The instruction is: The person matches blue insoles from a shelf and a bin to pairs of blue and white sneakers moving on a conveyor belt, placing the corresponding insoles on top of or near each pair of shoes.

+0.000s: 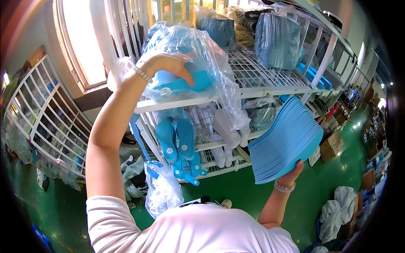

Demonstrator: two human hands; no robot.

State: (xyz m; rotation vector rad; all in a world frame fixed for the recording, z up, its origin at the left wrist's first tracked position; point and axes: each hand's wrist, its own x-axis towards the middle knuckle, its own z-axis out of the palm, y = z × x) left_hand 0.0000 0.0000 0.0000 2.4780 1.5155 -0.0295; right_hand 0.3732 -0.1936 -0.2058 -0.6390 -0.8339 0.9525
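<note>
My left hand (171, 65) reaches up onto the white wire shelf rack (257, 71) and rests on a clear plastic bag (198, 50) filled with light blue shoe soles, its fingers curled over a blue sole (185, 84) inside. My right hand (292, 173) grips from below a thick fanned stack of light blue insoles (283, 141), held out in front of the rack's right side. A bead bracelet sits on each wrist.
Blue and white soles (179, 141) stand on the lower shelf, and more bagged blue goods (276, 40) sit on top. Another white wire rack (40, 114) leans at the left. Cardboard boxes (331, 145) and white bags (339, 206) lie on the green floor.
</note>
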